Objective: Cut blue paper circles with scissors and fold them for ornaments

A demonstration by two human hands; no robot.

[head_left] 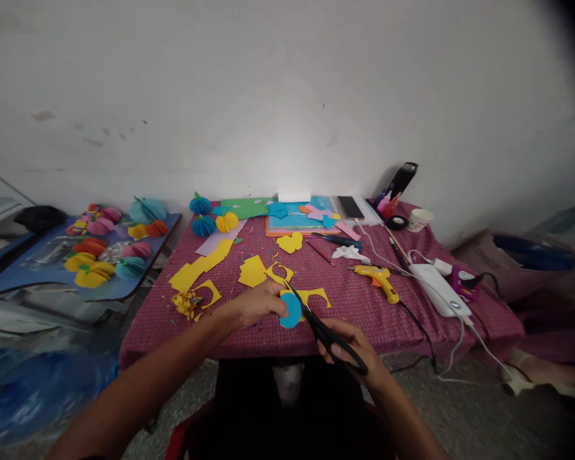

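Between the fingers of my left hand (263,303) is a blue paper disc (292,311), held over the front of the table. My right hand (357,351) is wrapped round the handles of black scissors (328,335). The scissor blades point up and left, along the upper right edge of the disc; whether they touch it I cannot tell. Behind and under the disc lie yellow paper scraps (319,295) with round cut-outs. A stack of yellow paper pieces (252,271) sits just beyond my left hand.
A yellow glue gun (377,280) lies right of my hands, its cord running off the front edge. Further right are a white power bank (438,289) and cables. A phone (351,207) and a paper cup (419,220) stand behind. Paper pumpkins (204,225) sit at the back left.
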